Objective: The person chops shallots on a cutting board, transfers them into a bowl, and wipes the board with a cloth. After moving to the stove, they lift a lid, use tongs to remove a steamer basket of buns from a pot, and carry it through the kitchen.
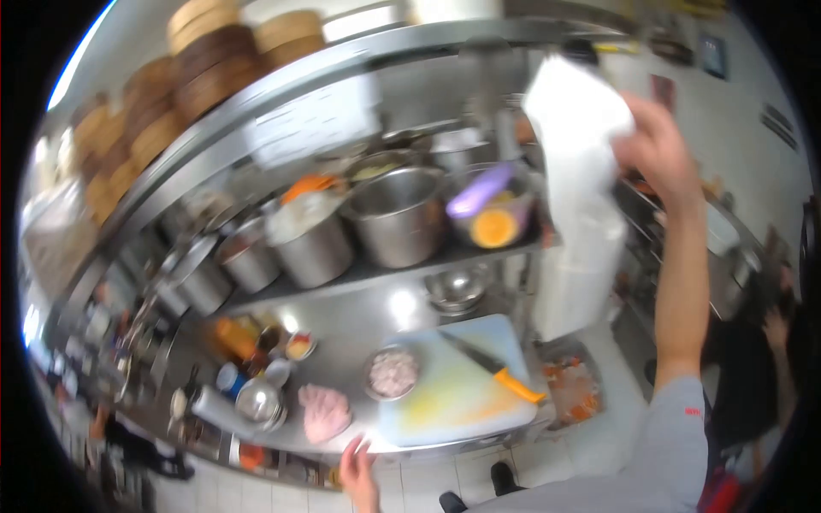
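My right hand (pixel 654 150), raised at the upper right, is closed on the edge of a long white sheet (pixel 581 171). The sheet hangs down past the shelf's end; blur hides whether it is paper or thin plastic. My left hand (pixel 357 470) is low at the counter's front edge, fingers apart and holding nothing. Just above it lies a pale pink, glove-like thing (pixel 325 412). Beside that stands a bowl of chopped pale pieces (pixel 393 373). A knife (pixel 492 366) with a yellow handle rests on the stained white cutting board (pixel 479 419).
Several metal pots (pixel 398 218) line the shelf above the counter, with a purple-handled tool (pixel 481 190) by an orange-filled container. Bamboo steamers (pixel 214 60) are stacked at the upper left. A bin of scraps (pixel 573 389) stands right of the board. A person in dark clothes (pixel 744 376) is at the right.
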A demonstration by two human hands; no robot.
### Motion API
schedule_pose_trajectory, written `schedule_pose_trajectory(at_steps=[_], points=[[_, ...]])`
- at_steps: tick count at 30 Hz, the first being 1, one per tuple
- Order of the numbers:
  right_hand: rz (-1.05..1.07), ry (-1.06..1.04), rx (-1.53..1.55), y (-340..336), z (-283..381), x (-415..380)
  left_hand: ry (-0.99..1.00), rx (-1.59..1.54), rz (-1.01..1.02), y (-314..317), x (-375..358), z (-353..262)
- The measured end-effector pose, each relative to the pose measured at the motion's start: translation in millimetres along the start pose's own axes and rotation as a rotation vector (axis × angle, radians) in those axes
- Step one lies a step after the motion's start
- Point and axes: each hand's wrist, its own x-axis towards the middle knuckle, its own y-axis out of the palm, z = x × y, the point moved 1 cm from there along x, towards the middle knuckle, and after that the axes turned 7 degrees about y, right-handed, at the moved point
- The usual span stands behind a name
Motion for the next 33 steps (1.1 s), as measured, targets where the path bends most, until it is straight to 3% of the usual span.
schedule_pose_trajectory(at_steps=[1, 3, 4, 6, 8, 9, 10, 11, 12, 14, 15, 16, 18, 21, 22, 24, 25, 26, 28, 29, 31, 33], points=[[0.037, -0.117, 0.134, 41.4, 23.4, -14.7, 0.091, -0.183, 0.124, 21.6, 10.4, -13.1], [0.388, -0.285, 0.285, 121.3, 32.8, -39.6, 0.141, -0.612, 0.318, 72.7, 20.1, -50.5], [0.485, -0.359, 0.222, 168.2, 43.6, -58.3, 0.098, -0.771, 0.403, 95.5, 17.8, -73.8], [0.694, -0.447, 0.069, 263.4, 38.4, -114.0, -0.252, -0.660, 0.427, 102.0, 14.1, -40.6], [0.774, -0.512, 0.034, 313.2, 37.8, -141.9, -0.114, -1.561, 0.425, 116.1, 3.3, -97.6], [0.573, -0.411, 0.090, 324.4, 34.8, -146.1, -0.046, -1.557, 0.382, 109.0, 8.5, -96.4], [0.379, -0.298, 0.145, 332.0, 31.4, -145.3, -0.156, -1.438, 0.276, 103.4, 12.0, -86.4], [0.319, -0.357, 0.093, 338.0, 33.7, -143.2, -0.279, -1.325, 0.168, 100.8, 12.7, -71.9], [0.348, -0.386, 0.119, 351.7, 40.6, -145.8, -0.246, -1.334, 0.128, 102.4, 14.9, -36.3], [0.430, -0.236, 0.184, 388.1, 52.3, -158.5, -0.152, -1.155, 0.153, 99.9, 21.4, 37.8], [0.486, -0.234, 0.131, 401.5, 46.5, -168.0, 0.140, -1.169, 0.065, 90.6, 16.3, -3.9], [0.483, -0.262, 0.147, 407.1, 50.0, -183.6, 0.172, -1.160, 0.058, 72.5, 29.3, -20.6], [0.428, -0.261, 0.220, 419.5, 62.7, -225.6, 0.151, -1.175, 0.050, 38.0, 46.7, -48.3], [0.783, -0.286, 0.359, 398.8, 73.7, -253.8, 0.089, -1.211, 0.041, 5.5, 52.0, -68.2], [0.790, -0.298, 0.363, 381.0, 63.8, -243.0, 0.101, -1.211, 0.033, 0.7, 50.1, -68.6], [0.897, -0.076, 0.506, 346.6, 44.8, -220.0, -0.005, -1.303, 0.289, 2.2, 35.3, -61.4], [0.522, -0.157, 0.590, 351.2, 48.6, -205.6, -0.108, -1.390, 0.289, 22.8, 29.0, -32.0], [0.149, -0.233, 0.659, 356.3, 56.8, -190.5, -0.239, -1.314, 0.140, 45.2, 23.8, -1.8], [0.240, -0.051, 0.443, 403.9, 51.9, -195.1, 0.056, -0.983, 0.116, 90.1, 28.9, 101.9], [0.407, -0.255, 0.194, 404.8, 43.8, -199.8, 0.053, -1.131, 0.141, 81.1, 28.8, 51.4], [0.388, -0.243, 0.244, 410.3, 46.4, -247.2, 0.029, -1.428, 0.198, 61.1, 27.2, -61.9], [0.378, -0.200, 0.311, 394.4, 54.1, -267.3, -0.004, -1.274, 0.187, 39.1, 26.6, -63.4]])
